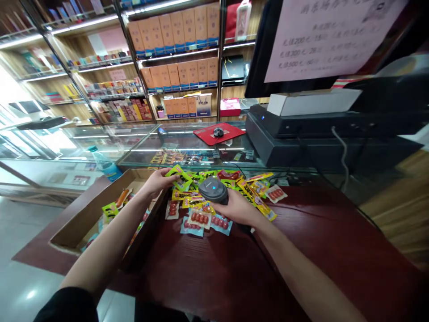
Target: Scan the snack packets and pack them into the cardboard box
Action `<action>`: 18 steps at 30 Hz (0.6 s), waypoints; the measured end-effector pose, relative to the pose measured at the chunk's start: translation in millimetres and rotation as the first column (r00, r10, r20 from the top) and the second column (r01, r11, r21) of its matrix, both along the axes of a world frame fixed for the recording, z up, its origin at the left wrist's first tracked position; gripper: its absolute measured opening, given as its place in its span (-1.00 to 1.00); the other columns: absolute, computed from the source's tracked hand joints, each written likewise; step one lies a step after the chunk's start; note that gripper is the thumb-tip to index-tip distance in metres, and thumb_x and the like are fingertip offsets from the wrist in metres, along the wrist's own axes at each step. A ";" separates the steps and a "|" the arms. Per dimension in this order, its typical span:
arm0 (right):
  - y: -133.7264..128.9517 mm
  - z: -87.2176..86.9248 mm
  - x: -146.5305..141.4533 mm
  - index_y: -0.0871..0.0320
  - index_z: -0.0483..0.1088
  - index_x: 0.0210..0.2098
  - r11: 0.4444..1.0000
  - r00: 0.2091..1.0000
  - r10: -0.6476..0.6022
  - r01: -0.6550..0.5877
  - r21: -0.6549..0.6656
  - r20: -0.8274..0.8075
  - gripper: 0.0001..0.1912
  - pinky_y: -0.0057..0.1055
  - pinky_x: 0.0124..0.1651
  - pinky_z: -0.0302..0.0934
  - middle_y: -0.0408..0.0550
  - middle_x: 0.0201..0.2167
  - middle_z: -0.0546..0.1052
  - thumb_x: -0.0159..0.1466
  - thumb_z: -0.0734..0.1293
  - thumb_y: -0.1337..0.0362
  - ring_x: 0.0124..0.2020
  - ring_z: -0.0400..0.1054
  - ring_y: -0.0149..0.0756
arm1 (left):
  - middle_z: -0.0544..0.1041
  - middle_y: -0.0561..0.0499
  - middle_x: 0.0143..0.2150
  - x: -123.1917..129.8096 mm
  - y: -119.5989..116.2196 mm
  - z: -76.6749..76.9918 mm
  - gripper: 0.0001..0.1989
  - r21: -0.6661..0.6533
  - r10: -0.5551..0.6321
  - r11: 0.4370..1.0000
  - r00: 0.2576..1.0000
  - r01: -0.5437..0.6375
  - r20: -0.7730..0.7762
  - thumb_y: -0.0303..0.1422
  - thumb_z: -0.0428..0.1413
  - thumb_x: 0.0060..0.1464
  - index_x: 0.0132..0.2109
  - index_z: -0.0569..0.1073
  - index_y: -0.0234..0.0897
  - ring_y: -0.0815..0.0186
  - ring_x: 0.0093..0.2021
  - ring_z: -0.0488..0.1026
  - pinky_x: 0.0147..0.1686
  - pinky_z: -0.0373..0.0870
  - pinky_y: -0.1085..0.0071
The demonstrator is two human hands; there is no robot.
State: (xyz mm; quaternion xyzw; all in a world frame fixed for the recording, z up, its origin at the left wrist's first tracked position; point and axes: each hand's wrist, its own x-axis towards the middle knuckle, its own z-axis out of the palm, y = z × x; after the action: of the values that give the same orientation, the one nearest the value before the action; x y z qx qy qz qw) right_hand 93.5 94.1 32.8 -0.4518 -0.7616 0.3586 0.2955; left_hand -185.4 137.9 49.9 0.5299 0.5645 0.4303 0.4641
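Observation:
My left hand (160,182) pinches a small green snack packet (181,178) by its edge, at the left of a pile of packets. In my right hand (236,206) is a dark grey barcode scanner (212,189) with a small blue light on top; its head is over the pile. Around it lie yellow snack packets (264,206), more green ones, and clear and pale blue packets of small red sausages (200,218). An open cardboard box (69,232) with several snack packets inside stands below my left forearm.
A bottle of blue liquid (109,167) stands behind the box. Beyond the dark red tabletop (201,277) is a glass display counter with a red mouse pad (231,132) and mouse (218,132). A monitor, black cash drawer (268,143) and hanging cable (343,156) occupy the right.

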 end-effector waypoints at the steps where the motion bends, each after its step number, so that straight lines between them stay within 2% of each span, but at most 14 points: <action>1: -1.4 1.3 -7.7 0.16 0.51 -0.12 1.000 1.000 0.014 -0.014 0.009 -0.011 -0.64 -0.26 -0.11 0.36 -0.01 -0.24 0.61 0.11 0.40 0.16 -0.17 0.49 -0.11 | 0.59 -0.04 -0.25 -4.8 -5.7 6.0 -0.56 -0.007 0.021 1.000 0.998 -0.020 0.060 -0.24 0.37 -0.28 -0.19 0.54 -0.32 0.30 -0.30 0.53 -0.30 0.46 0.43; 4: -9.2 10.1 -32.3 0.14 0.52 -0.10 1.000 0.999 0.020 -0.019 0.018 -0.046 -0.65 -0.23 -0.06 0.35 -0.03 -0.21 0.61 0.12 0.40 0.17 -0.13 0.48 -0.09 | 0.58 -0.05 -0.27 -13.3 -18.2 17.8 -0.56 0.018 0.052 0.998 0.983 -0.056 0.178 -0.31 0.42 -0.36 -0.26 0.52 -0.35 0.31 -0.31 0.53 -0.31 0.50 0.41; 6: -15.7 15.8 -47.7 0.12 0.52 -0.10 0.999 0.997 0.018 -0.014 0.045 -0.073 -0.65 -0.22 -0.06 0.35 -0.04 -0.19 0.61 0.14 0.39 0.16 -0.11 0.48 -0.08 | 0.57 -0.04 -0.29 -18.4 -21.6 18.9 -0.58 0.029 0.061 0.997 0.965 -0.071 0.256 -0.36 0.42 -0.36 -0.28 0.49 -0.36 0.30 -0.31 0.53 -0.30 0.53 0.35; 8: -21.0 17.1 -60.0 0.12 0.51 -0.08 0.997 0.995 0.024 -0.017 0.080 -0.094 -0.64 -0.20 -0.05 0.35 -0.03 -0.18 0.61 0.14 0.39 0.15 -0.10 0.48 -0.07 | 0.56 -0.03 -0.31 -24.9 -22.2 14.5 -0.61 0.015 0.052 0.998 0.945 -0.060 0.322 -0.41 0.41 -0.34 -0.30 0.47 -0.37 0.28 -0.30 0.54 -0.28 0.56 0.28; 11: -25.1 9.8 -70.3 0.14 0.50 -0.05 0.993 0.994 0.046 -0.035 0.111 -0.096 -0.62 -0.17 -0.02 0.34 0.01 -0.17 0.60 0.14 0.39 0.18 -0.09 0.47 -0.06 | 0.54 -0.02 -0.33 -34.5 -20.6 2.3 -0.66 -0.036 0.052 0.998 0.931 -0.042 0.362 -0.49 0.39 -0.29 -0.32 0.45 -0.38 0.27 -0.30 0.55 -0.26 0.57 0.24; 14: -25.9 -1.0 -71.2 0.16 0.50 -0.07 0.993 0.998 0.046 -0.040 0.111 -0.047 -0.63 -0.17 -0.02 0.34 0.01 -0.18 0.61 0.14 0.40 0.17 -0.10 0.48 -0.05 | 0.54 -0.02 -0.34 -38.7 -18.8 -6.9 -0.68 -0.093 0.079 0.995 0.927 -0.048 0.366 -0.55 0.38 -0.28 -0.32 0.45 -0.40 0.28 -0.32 0.55 -0.23 0.58 0.22; 18: -26.5 -7.5 -65.2 0.17 0.50 -0.09 0.995 0.998 0.059 -0.058 0.077 -0.010 -0.63 -0.18 -0.03 0.35 -0.03 -0.19 0.61 0.14 0.39 0.16 -0.10 0.48 -0.05 | 0.54 -0.02 -0.35 -38.0 -18.0 -9.3 -0.67 -0.125 0.088 0.991 0.920 -0.043 0.383 -0.57 0.39 -0.30 -0.35 0.43 -0.40 0.28 -0.31 0.55 -0.16 0.56 0.16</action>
State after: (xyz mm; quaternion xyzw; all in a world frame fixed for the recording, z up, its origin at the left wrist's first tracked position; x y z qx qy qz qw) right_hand 28.3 67.6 25.3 -0.4153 -0.7860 0.3404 0.3064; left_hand -223.4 119.9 40.5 0.3878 0.5027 0.5090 0.5813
